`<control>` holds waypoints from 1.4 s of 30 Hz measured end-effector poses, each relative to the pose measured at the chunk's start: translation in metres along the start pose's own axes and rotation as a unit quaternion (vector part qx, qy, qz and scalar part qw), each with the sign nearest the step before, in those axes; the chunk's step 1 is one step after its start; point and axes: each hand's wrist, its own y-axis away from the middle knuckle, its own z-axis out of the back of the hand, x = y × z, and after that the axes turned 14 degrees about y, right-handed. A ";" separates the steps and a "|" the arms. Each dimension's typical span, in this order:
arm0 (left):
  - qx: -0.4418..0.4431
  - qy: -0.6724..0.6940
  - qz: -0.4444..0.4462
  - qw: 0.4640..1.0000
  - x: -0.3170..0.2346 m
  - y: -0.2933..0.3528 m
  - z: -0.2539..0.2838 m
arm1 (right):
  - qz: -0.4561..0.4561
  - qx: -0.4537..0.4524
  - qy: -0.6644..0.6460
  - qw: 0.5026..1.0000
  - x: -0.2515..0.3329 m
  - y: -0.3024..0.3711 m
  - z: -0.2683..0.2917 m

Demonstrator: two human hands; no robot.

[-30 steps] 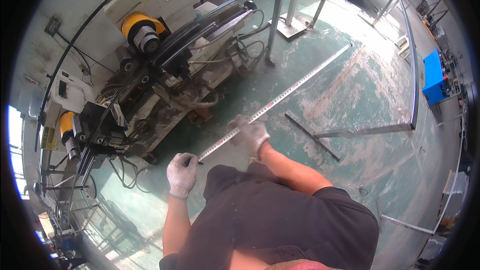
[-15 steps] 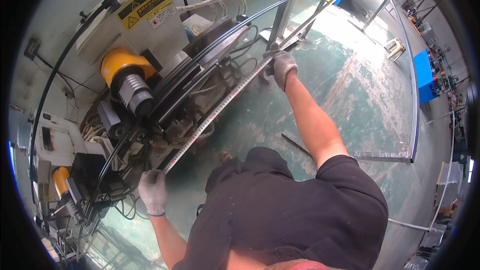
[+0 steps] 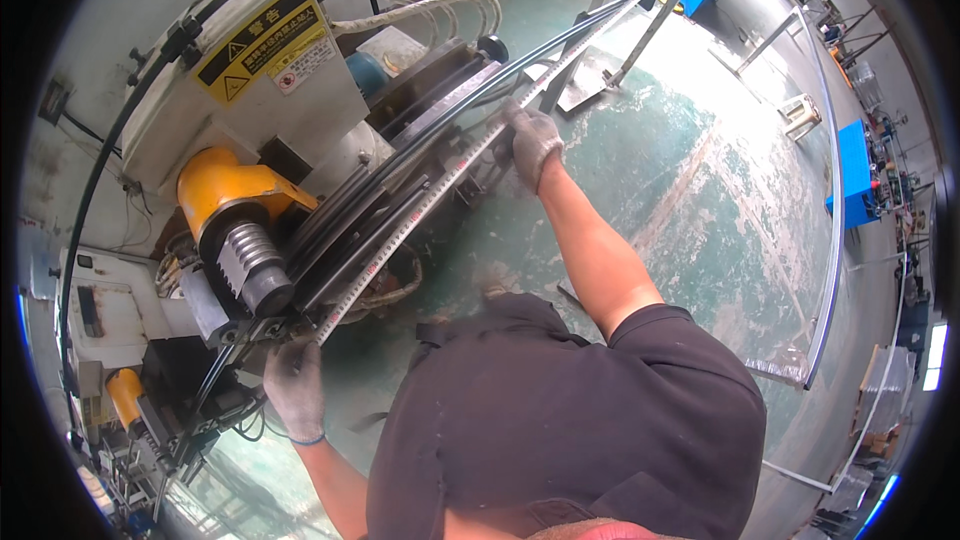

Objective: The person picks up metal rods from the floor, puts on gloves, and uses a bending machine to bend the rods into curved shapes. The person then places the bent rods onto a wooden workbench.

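Note:
A white tape measure blade [image 3: 415,218] with fine markings stretches diagonally in front of the machine. My left hand [image 3: 296,392], in a grey work glove, is closed at its lower near end; the fingertips are partly hidden there. Farther up, my gloved right hand [image 3: 534,147] grips the blade with its fingers wrapped round it. Past that hand the blade continues toward the far right end of the long dark bars [image 3: 510,70]. The bars rest on the machine [image 3: 310,125] at the left, and the blade runs close alongside them.
An orange-capped part with a coiled spring [image 3: 235,200] juts from the machine near my left hand. Pale hoses [image 3: 430,5] loop behind. A metal stand [image 3: 590,90] supports the bars' far end. A stool [image 3: 800,115] and a long metal frame [image 3: 832,240] are at the right.
Both hands and the tape measure blade have moved closer to the machine and its bars. My right hand has shifted left and slightly down in view, still gripping the blade.

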 end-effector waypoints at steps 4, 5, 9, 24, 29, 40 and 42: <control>-0.007 -0.011 -0.018 1.000 -0.008 -0.014 -0.012 | -0.035 -0.007 -0.008 0.999 0.002 -0.018 0.008; -0.012 -0.002 -0.010 1.000 -0.006 -0.016 -0.014 | -0.031 -0.021 -0.009 0.999 -0.003 -0.024 0.009; -0.026 -0.046 0.001 0.999 -0.004 -0.027 -0.016 | -0.040 -0.063 -0.057 0.996 -0.023 -0.057 0.027; -0.062 -0.072 -0.018 0.995 0.004 -0.047 -0.002 | -0.017 0.006 -0.053 0.998 -0.042 -0.118 0.053; -0.102 -0.115 -0.092 0.984 0.012 -0.041 -0.007 | -0.042 0.024 -0.116 0.992 -0.040 -0.119 0.045; -0.237 -0.204 -0.199 0.929 0.018 -0.042 -0.035 | -0.061 0.042 -0.108 0.991 -0.038 -0.130 0.041; -0.240 -0.205 -0.191 0.929 0.020 -0.041 -0.038 | -0.062 0.041 -0.111 0.991 -0.039 -0.129 0.039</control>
